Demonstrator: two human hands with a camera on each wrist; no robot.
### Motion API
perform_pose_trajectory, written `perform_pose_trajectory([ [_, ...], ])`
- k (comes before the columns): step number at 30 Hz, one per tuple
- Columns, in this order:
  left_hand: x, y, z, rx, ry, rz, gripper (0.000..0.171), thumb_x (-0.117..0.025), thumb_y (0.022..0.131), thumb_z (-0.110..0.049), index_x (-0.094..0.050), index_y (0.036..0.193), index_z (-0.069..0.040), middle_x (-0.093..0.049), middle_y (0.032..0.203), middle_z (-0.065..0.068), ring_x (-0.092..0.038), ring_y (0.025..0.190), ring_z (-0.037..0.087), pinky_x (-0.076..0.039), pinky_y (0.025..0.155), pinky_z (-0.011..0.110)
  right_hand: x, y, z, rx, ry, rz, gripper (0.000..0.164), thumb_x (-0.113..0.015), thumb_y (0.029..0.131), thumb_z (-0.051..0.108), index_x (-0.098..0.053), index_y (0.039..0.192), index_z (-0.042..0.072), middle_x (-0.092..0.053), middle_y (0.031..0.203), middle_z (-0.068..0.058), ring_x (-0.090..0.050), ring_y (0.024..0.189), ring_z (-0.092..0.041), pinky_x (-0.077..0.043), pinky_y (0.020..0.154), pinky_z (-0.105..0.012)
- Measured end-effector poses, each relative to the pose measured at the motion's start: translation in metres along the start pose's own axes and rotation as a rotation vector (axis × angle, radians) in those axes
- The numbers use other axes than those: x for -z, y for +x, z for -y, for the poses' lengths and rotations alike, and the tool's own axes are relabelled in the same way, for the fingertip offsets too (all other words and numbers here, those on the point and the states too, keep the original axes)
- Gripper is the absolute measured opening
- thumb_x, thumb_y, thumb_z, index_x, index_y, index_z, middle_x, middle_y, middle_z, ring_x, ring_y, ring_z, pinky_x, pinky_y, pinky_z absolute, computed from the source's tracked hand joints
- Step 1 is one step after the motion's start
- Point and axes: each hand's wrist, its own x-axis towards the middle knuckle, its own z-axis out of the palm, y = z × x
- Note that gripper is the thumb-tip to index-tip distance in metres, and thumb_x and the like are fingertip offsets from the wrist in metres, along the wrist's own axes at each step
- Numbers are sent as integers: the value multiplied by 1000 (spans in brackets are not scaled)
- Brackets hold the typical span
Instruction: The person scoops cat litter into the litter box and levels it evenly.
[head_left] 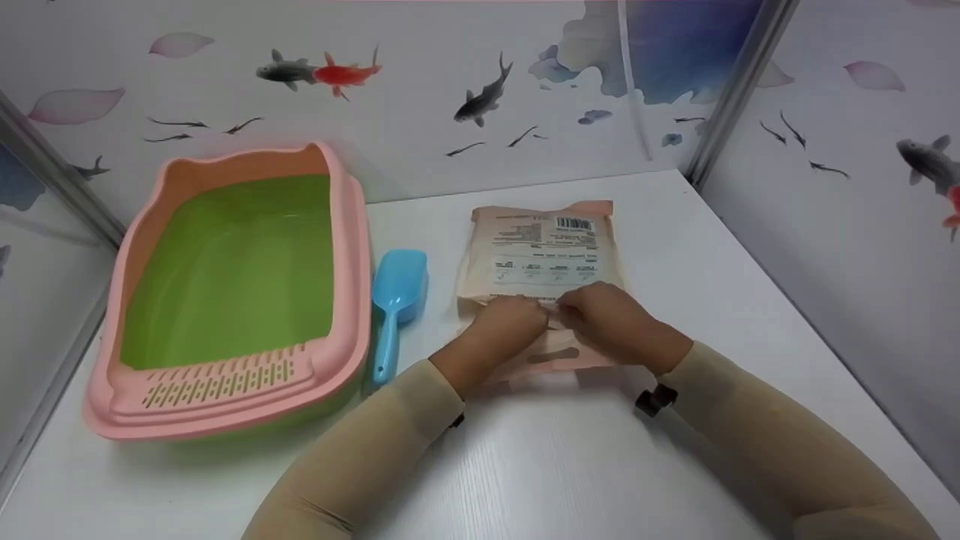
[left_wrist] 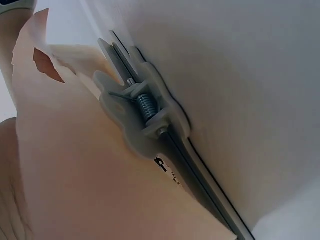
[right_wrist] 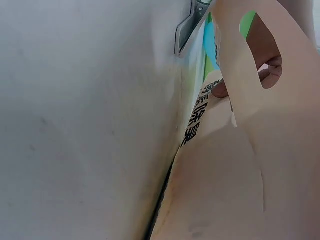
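Observation:
A peach bag (head_left: 540, 247) with a barcode and small print lies flat, its handle end toward the person. My left hand (head_left: 514, 322) grips the bag near its handle end, knuckles up. Close beside it my right hand (head_left: 615, 322) pinches the bag too, fingers curled. An oval handle cutout (head_left: 555, 355) shows just nearer than the hands. Through that opening, in the right wrist view, fingertips (right_wrist: 270, 75) of the other hand are visible. Along the bag in the left wrist view is a grey spring clip (left_wrist: 145, 107); the sleeves and hands hide it from the head view.
A pink-rimmed green litter box (head_left: 352, 247) stands at the left. Between it and the bag lies a blue scoop (head_left: 400, 289), handle toward the person. Behind the white table (head_left: 705, 247) rises a wall (head_left: 420, 127) printed with fish.

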Motion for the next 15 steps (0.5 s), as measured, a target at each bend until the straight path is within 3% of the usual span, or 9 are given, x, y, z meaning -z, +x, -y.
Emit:
perform_pose_trajectory([
  [9,-3,1,1,-3,-61,65,16,-61,104,-16,-76,108,-15,-77,98,2,-70,86,18,-61,80,34,0,2,3,13,-84,-93,14,-67,100,15,-80,98,10,-78,90,-3,-68,79,-15,-58,74,-39],
  [15,-7,2,4,6,-109,88,17,-59,105,-18,-75,109,-14,-76,99,3,-68,87,18,-60,80,33,1,4,7,-35,-80,-121,12,-70,99,12,-81,99,10,-79,95,-4,-72,86,-18,-60,80,-40],
])
